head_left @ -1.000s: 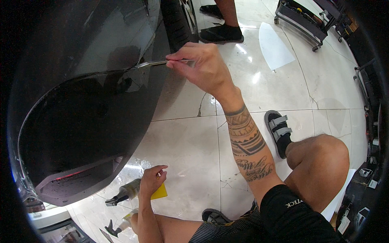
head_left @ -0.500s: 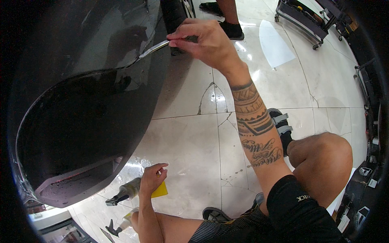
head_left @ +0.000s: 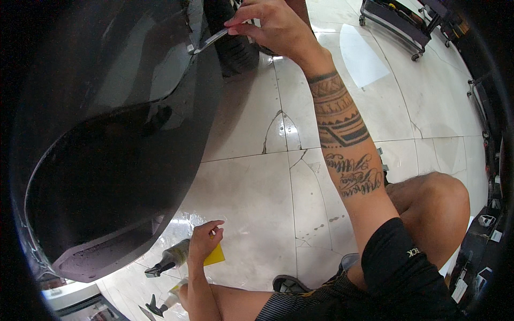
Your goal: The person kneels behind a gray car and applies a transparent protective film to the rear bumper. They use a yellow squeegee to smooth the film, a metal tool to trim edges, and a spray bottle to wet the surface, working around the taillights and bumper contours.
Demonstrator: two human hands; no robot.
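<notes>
My right hand (head_left: 276,29) pinches a slim silver knife (head_left: 213,39) between thumb and fingertips. The knife's tip meets the edge of clear film (head_left: 191,51) on a dark, glossy car bumper (head_left: 123,85), near the front of the wheel opening. Low in the view, my left hand (head_left: 205,242) is held with its fingers curled and the index finger pointing out. A flat yellow card (head_left: 216,255) sticks out from under its palm, apparently held there; the lower fingers are hidden. Beside that hand is a grey spray bottle (head_left: 175,255) with a black head.
A second spray bottle (head_left: 163,303) stands at the lower left. Behind my right hand is the car tyre (head_left: 235,53). A white sheet (head_left: 361,59) lies on the tiled floor (head_left: 246,187). A wheeled cart (head_left: 399,27) stands at the far right. Part of another person's leg shows beyond my hand.
My right hand and the knife have moved farther away along the film edge, toward the wheel. The view has shifted slightly. My left hand keeps nearly the same pose.
</notes>
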